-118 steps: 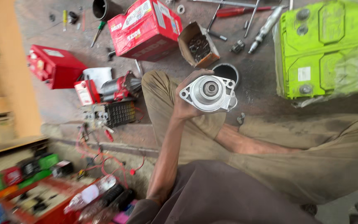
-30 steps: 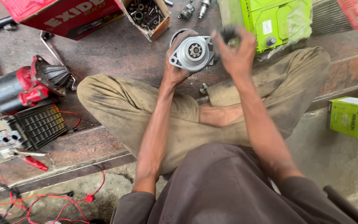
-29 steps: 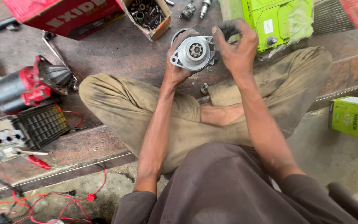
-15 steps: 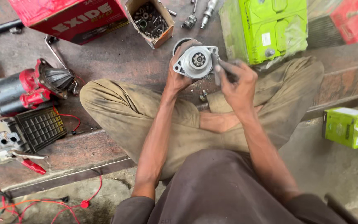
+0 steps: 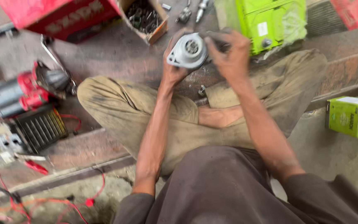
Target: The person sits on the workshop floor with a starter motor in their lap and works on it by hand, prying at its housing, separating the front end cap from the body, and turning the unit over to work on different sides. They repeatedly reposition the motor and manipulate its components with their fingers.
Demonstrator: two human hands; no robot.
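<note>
I sit cross-legged on the floor and hold a round silver metal motor housing [image 5: 188, 50] out in front of me over my knees. My left hand [image 5: 171, 66] grips it from the left and underneath. My right hand [image 5: 228, 56] closes on its right side, fingers over a dark part that I cannot make out. The frame is blurred.
A red cardboard box [image 5: 59, 16] and a small open carton of metal parts [image 5: 145, 18] lie at the top. A bright green battery [image 5: 272, 23] stands top right, a small green box [image 5: 353, 116] at the right. A red-and-grey motor [image 5: 21, 93], black finned part [image 5: 40, 128] and red wires [image 5: 42, 203] lie left.
My right hand came in from the right and took hold of the housing's side. The view shifted, and the housing tilted a little to the left.
</note>
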